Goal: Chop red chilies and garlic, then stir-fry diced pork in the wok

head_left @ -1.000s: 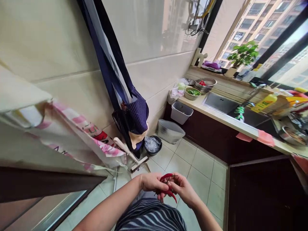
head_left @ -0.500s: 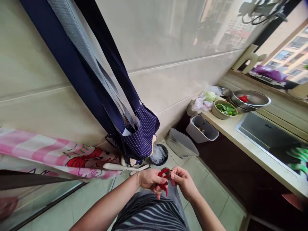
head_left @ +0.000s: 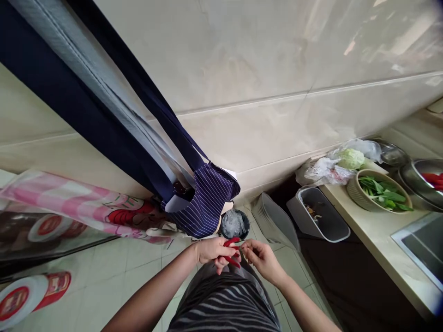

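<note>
- The left hand (head_left: 214,251) has its fingers closed around a bunch of red chilies (head_left: 231,251), held in front of the striped shirt.
- The right hand (head_left: 260,258) pinches a thin stem at the top of the chilies, fingertips together.
- Judged: keep the bunch steady and pull one stem at a time.
- Just beyond the fingers sits a small lined bin (head_left: 234,224) on the floor; the hanging apron (head_left: 204,203) is close above it.
- Right of the fingers, the surface (head_left: 380,230) edge and grey bin (head_left: 321,220) stand well apart, leaving open floor.
</note>
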`<state>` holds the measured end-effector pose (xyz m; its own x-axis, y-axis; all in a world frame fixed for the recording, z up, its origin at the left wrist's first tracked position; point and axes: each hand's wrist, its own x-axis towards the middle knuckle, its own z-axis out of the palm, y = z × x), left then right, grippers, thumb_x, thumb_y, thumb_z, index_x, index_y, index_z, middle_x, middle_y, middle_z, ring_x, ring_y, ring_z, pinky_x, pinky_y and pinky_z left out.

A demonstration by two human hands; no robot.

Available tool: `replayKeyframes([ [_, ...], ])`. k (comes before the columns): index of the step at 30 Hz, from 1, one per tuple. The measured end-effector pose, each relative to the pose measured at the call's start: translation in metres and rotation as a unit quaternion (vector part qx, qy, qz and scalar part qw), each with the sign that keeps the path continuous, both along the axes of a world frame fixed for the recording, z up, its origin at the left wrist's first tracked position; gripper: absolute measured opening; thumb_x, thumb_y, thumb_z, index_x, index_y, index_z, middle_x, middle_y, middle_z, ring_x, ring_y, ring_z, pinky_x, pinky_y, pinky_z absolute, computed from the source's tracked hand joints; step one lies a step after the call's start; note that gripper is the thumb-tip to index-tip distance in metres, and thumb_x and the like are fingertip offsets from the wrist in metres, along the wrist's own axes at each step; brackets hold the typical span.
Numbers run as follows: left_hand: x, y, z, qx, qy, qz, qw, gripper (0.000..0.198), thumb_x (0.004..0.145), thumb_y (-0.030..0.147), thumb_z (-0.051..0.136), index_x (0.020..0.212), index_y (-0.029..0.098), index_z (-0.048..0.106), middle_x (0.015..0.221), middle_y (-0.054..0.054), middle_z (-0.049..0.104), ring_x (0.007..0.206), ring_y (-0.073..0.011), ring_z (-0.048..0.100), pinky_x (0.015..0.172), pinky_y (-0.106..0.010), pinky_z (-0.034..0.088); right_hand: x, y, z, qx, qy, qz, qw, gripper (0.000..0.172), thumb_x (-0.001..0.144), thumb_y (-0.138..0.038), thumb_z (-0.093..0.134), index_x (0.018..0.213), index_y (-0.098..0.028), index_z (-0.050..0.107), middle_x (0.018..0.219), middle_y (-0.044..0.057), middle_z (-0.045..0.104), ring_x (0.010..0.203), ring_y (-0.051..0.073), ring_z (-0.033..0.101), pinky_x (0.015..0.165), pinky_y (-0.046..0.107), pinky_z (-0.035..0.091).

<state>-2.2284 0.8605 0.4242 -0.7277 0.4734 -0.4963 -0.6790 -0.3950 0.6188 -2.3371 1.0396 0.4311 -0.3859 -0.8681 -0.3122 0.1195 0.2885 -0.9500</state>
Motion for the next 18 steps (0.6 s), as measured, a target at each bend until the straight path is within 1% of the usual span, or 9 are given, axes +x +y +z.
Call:
replayKeyframes([
  [2,-0.002,0.004,0.000,-0.019,-0.015,0.028,0.999,0.043,0.074,0.053,0.066,0.097,0.019,0.056,0.047,0.012,0.034,0.037,-0.0036,0.025,0.040,-0.018,0.033,-0.013,-0.001,0.004,-0.016,0.142,0.069,0.987,0.026,0.092,-0.039,0.045,0.090,-0.020,0.063,0.080,0.003,0.065,0.070,0.015,0.058,0.065,0.026,0.044],
  [4,-0.003,0.009,0.002,-0.023,-0.032,0.054,0.998,0.049,0.070,0.058,0.067,0.097,0.020,0.052,0.047,0.013,0.032,0.036,-0.0024,0.022,0.039,-0.016,0.031,-0.019,-0.002,0.006,-0.022,0.243,0.115,0.963,0.026,0.095,-0.032,0.038,0.093,-0.020,0.061,0.083,0.004,0.064,0.074,0.015,0.058,0.068,0.026,0.044],
  [6,-0.004,0.012,0.004,-0.026,-0.056,0.071,0.996,0.054,0.067,0.062,0.067,0.096,0.019,0.053,0.046,0.014,0.030,0.035,-0.0017,0.019,0.038,-0.016,0.032,-0.021,-0.005,0.004,-0.007,0.327,0.151,0.933,0.026,0.096,-0.027,0.035,0.090,-0.020,0.059,0.080,0.004,0.061,0.070,0.015,0.057,0.065,0.025,0.043],
  [9,-0.002,0.014,0.004,-0.030,-0.097,0.068,0.993,0.056,0.062,0.065,0.069,0.091,0.020,0.053,0.043,0.014,0.030,0.033,-0.0017,0.018,0.037,-0.017,0.036,-0.018,-0.007,-0.004,0.001,0.428,0.204,0.881,0.024,0.095,-0.023,0.034,0.083,-0.020,0.054,0.073,0.002,0.058,0.063,0.014,0.053,0.059,0.025,0.039],
  [11,0.000,0.014,0.004,-0.034,-0.114,0.053,0.992,0.054,0.060,0.066,0.070,0.082,0.021,0.050,0.042,0.014,0.030,0.033,-0.0018,0.019,0.036,-0.018,0.039,-0.014,-0.007,-0.009,-0.017,0.449,0.218,0.866,0.020,0.093,-0.020,0.036,0.080,-0.021,0.052,0.069,0.001,0.057,0.059,0.014,0.051,0.056,0.025,0.036],
  [12,0.001,0.013,0.004,-0.033,-0.117,0.048,0.991,0.053,0.059,0.066,0.071,0.079,0.021,0.048,0.042,0.013,0.030,0.033,-0.0019,0.019,0.036,-0.018,0.040,-0.012,-0.008,-0.010,-0.025,0.441,0.215,0.871,0.018,0.091,-0.019,0.038,0.080,-0.021,0.051,0.068,0.001,0.057,0.057,0.013,0.050,0.055,0.024,0.035],
  [14,0.002,0.012,0.004,-0.028,-0.115,0.046,0.992,0.052,0.061,0.064,0.071,0.074,0.022,0.044,0.043,0.013,0.030,0.033,-0.0019,0.020,0.036,-0.018,0.042,-0.007,-0.010,-0.012,-0.028,0.380,0.187,0.906,0.013,0.088,-0.017,0.041,0.079,-0.022,0.049,0.067,0.000,0.056,0.055,0.012,0.048,0.054,0.024,0.034],
  [16,0.005,0.010,0.005,-0.008,-0.092,0.040,0.995,0.047,0.064,0.061,0.071,0.076,0.021,0.049,0.042,0.013,0.029,0.033,-0.0020,0.019,0.034,-0.017,0.040,0.000,-0.012,-0.013,-0.026,0.256,0.142,0.956,0.012,0.086,-0.019,0.042,0.075,-0.022,0.046,0.063,-0.002,0.055,0.054,0.011,0.047,0.055,0.023,0.035],
  [18,0.008,0.008,0.006,0.023,-0.055,0.025,0.998,0.042,0.070,0.055,0.068,0.083,0.018,0.056,0.042,0.012,0.026,0.034,-0.0024,0.018,0.032,-0.015,0.037,0.008,-0.015,-0.015,-0.028,0.093,0.090,0.991,0.017,0.088,-0.028,0.043,0.073,-0.022,0.043,0.059,-0.003,0.054,0.053,0.010,0.046,0.055,0.022,0.036],
])
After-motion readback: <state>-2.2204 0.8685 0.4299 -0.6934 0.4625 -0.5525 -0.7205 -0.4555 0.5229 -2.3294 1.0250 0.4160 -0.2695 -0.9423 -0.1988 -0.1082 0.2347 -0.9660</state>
